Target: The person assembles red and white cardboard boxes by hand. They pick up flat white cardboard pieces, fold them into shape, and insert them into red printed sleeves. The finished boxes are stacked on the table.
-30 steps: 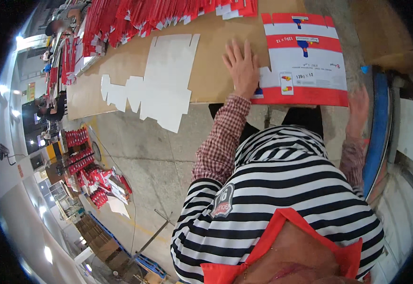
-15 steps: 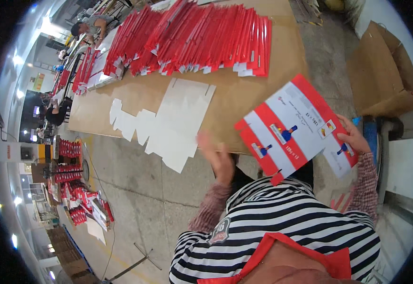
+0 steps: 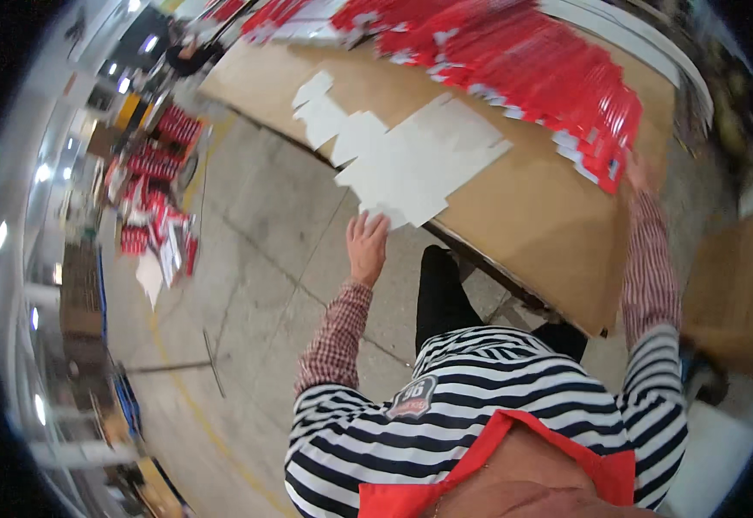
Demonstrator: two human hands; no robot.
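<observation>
A flat, die-cut carton blank (image 3: 428,160), plain white side up, lies on the brown-topped table and juts past its near edge. At its near corner, my left hand (image 3: 368,249) grips the card, fingertips on top and the thumb out of sight. On the far right, my right hand (image 3: 640,175) is at the near end of a long leaning row of red-and-white flat cartons (image 3: 514,65). Motion smears its fingers, so whether it still holds a carton does not show.
The brown table (image 3: 549,233) has its near corner by my right leg. An open cardboard box (image 3: 730,293) stands at the right. Stacks of red-and-white cartons (image 3: 156,173) and a metal stand (image 3: 208,364) are on the floor at left. Another person (image 3: 191,56) sits beyond.
The red-and-white carton has left the space before me, and my right hand has gone forward to the row. My left hand has reached the white blank's corner. The view has turned.
</observation>
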